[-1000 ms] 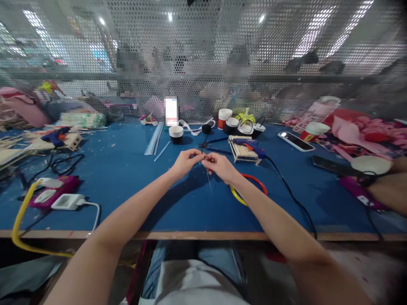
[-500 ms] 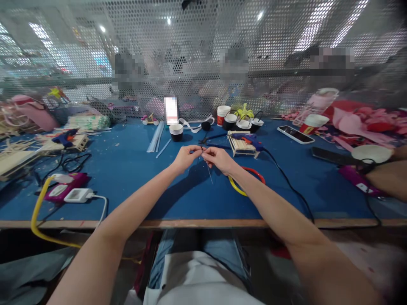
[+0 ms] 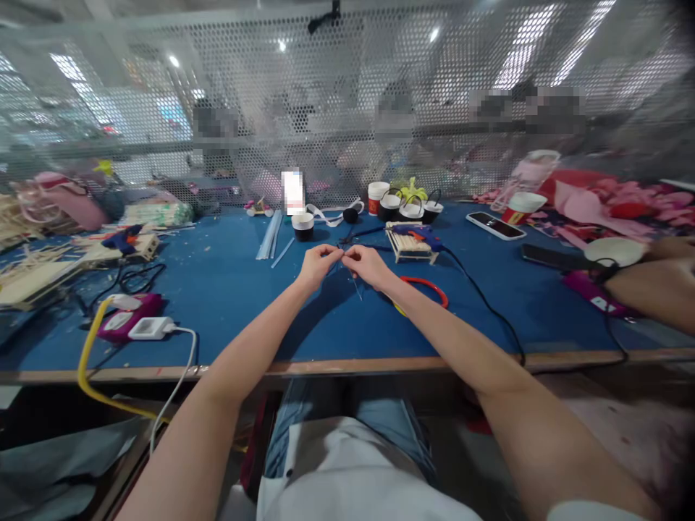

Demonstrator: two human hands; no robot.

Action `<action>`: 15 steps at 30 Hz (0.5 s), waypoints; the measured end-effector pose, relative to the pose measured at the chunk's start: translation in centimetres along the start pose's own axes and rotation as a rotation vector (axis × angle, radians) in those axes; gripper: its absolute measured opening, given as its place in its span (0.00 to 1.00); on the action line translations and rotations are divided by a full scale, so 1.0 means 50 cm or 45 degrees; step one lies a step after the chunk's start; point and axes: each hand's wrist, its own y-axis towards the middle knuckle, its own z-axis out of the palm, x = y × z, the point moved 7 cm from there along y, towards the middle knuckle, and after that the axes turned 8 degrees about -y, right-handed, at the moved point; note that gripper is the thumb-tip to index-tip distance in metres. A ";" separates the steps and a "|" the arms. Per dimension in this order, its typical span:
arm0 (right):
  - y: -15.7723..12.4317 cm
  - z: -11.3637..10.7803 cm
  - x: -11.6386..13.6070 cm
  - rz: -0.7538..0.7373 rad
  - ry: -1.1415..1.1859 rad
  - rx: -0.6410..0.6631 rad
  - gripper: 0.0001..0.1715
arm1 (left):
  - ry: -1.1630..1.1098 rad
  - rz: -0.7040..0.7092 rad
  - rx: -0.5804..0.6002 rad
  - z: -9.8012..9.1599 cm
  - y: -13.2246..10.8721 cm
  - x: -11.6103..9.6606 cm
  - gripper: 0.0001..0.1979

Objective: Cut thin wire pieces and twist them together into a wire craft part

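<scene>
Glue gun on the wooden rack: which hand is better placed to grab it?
Probably the right hand: it is nearer the glue gun, which lies to its right on the wooden rack. The left hand sits farther off. Both pinch a small dark piece, so the right may need freeing first.

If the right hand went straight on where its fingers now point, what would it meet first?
Most likely the left hand: the right hand points at it from very close. Whether they touch is unclear, and anything small pinched between them cannot be made out.
</scene>
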 end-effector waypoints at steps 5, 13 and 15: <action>0.013 0.000 0.014 0.065 0.130 0.105 0.09 | -0.056 0.042 0.061 0.014 0.018 -0.026 0.11; -0.015 0.008 -0.016 0.152 0.329 0.223 0.14 | -0.056 0.076 0.123 0.023 -0.008 -0.014 0.13; -0.017 0.013 -0.021 0.148 0.330 0.198 0.14 | -0.023 0.100 0.106 0.017 -0.012 -0.012 0.12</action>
